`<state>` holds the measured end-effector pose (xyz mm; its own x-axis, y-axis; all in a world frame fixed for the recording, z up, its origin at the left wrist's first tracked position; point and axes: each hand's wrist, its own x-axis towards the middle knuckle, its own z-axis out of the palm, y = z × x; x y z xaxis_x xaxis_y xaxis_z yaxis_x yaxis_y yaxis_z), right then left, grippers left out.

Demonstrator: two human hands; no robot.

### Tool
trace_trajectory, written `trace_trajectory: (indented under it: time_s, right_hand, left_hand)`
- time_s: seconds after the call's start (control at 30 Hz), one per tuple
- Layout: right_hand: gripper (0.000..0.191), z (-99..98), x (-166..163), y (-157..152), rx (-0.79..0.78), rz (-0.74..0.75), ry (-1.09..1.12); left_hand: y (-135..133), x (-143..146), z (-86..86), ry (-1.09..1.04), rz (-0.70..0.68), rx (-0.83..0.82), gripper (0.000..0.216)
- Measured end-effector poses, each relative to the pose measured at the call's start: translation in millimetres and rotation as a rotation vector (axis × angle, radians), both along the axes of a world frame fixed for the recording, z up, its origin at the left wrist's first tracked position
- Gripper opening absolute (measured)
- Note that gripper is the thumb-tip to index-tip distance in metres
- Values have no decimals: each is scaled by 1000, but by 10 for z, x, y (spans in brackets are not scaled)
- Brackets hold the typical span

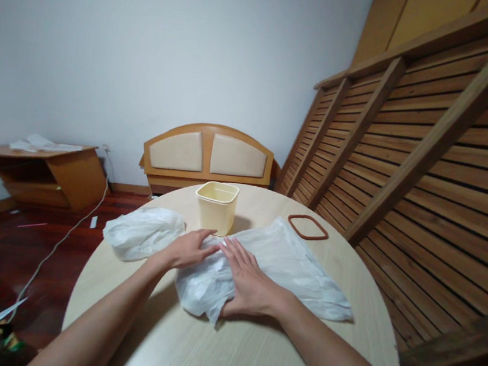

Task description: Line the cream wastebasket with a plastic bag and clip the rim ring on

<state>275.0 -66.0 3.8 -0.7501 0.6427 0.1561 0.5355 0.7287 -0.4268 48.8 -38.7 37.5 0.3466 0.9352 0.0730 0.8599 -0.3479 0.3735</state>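
A white plastic bag point(291, 270) lies spread flat across the middle of the round table point(250, 360). My right hand point(246, 284) rests palm down on the bag's left part, fingers straight and close together. My left hand point(187, 249) lies flat at the bag's left edge, fingertips touching the plastic and nearly meeting the right hand. Neither hand grips anything. A second, crumpled white bag point(141, 231) sits just left of my left hand. A small cream plastic bin point(216, 206) stands upright right behind both hands.
A thin brown rectangular ring point(308, 227) lies on the table at the back right. Slatted wooden panels point(439, 170) lean close along the right. A wooden headboard point(207, 155) stands behind the table, a low wooden cabinet point(51, 176) at left, a cable point(61, 238) on the floor.
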Motion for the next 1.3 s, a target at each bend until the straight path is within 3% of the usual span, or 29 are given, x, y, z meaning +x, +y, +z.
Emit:
trace_trajectory:
  time_s: [0.23, 0.47, 0.7, 0.93, 1.17, 1.3]
  right_hand:
    - [142, 43, 198, 376, 11, -14, -103]
    - [129, -108, 141, 504, 6, 18, -63]
    - [107, -84, 188, 495, 39, 28, 7]
    - [85, -14, 233, 481, 94, 2, -27]
    - [63, 115, 306, 402, 92, 1, -135]
    - [54, 111, 329, 386, 64, -11, -126]
  left_hand:
    - [-157, 201, 49, 130, -205, 47, 91]
    - [-292, 441, -38, 170, -268, 162, 112]
    - [-391, 547, -38, 238, -250, 158, 89]
    - [-345, 488, 17, 287, -159, 106, 85]
    - [-340, 443, 1, 380, -133, 84, 95]
    - [-326, 465, -30, 360, -151, 135, 81]
